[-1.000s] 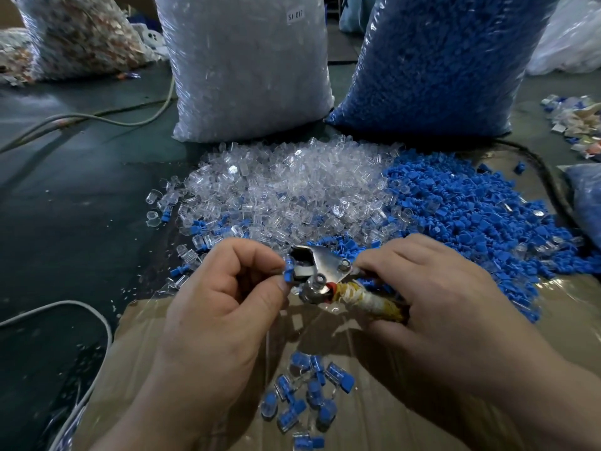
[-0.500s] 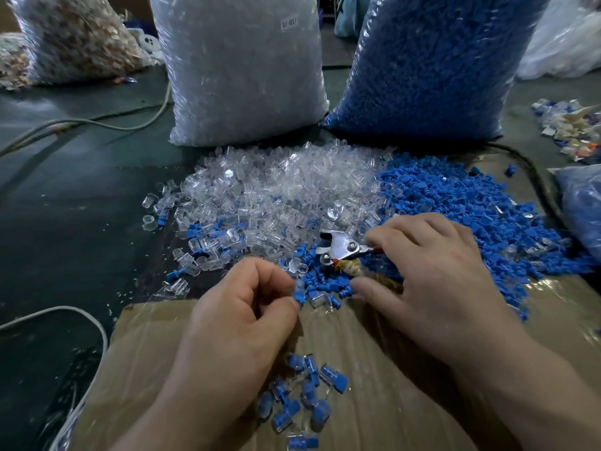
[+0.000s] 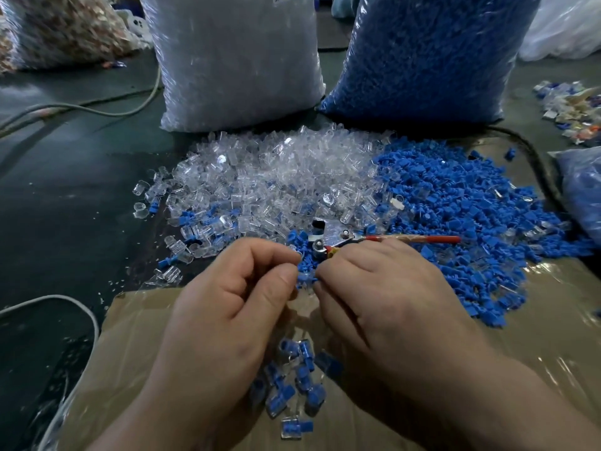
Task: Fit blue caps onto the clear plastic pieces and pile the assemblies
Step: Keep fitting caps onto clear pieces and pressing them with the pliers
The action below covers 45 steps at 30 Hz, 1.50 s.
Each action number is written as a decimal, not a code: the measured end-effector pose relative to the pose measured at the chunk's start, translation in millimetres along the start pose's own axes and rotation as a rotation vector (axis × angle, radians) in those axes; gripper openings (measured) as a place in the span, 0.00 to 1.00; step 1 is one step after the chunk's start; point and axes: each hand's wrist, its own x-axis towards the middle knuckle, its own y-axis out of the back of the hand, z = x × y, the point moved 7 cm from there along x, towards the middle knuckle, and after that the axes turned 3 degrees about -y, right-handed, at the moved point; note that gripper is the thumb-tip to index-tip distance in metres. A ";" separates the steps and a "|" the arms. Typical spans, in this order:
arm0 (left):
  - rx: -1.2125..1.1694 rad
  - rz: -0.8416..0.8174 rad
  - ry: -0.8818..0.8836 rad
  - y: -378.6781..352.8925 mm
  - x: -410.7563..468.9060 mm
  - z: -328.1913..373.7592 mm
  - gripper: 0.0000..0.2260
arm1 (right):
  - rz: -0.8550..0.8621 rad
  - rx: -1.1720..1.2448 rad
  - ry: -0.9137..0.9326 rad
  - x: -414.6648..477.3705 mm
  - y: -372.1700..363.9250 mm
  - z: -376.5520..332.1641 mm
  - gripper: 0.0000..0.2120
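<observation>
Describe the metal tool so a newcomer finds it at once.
Find the white sack and blue sack; loose clear pieces and blue caps are heaped before them. Where the heaps meet, at the near edge, lies the metal tool: the only shiny steel item, red handle pointing right.

A dark green, scuffed floor [image 3: 81, 206] under dim, cool light, with glare on the film-wrapped brown cardboard sheet [image 3: 569, 320] in the foreground. Two tall plastic sacks stand side by side at the back, one whitish-clear [image 3: 234, 60] and one deep blue [image 3: 422, 53]. A slumped sack of brownish mixed scrap [image 3: 65, 27] lies at far left. A pale cable [image 3: 97, 109] trails across the floor.
</observation>
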 end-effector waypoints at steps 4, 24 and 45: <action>0.065 -0.077 0.029 -2.5 1.4 -3.0 0.19 | 0.038 0.004 0.050 1.4 4.4 -12.0 0.15; 0.601 -0.445 -0.100 8.0 2.4 -14.1 0.14 | -0.398 0.085 -0.039 -15.1 -18.8 -14.7 0.14; 0.681 -0.365 -0.083 -5.0 7.0 -17.2 0.11 | -0.257 -0.158 -0.235 4.8 -35.1 17.8 0.10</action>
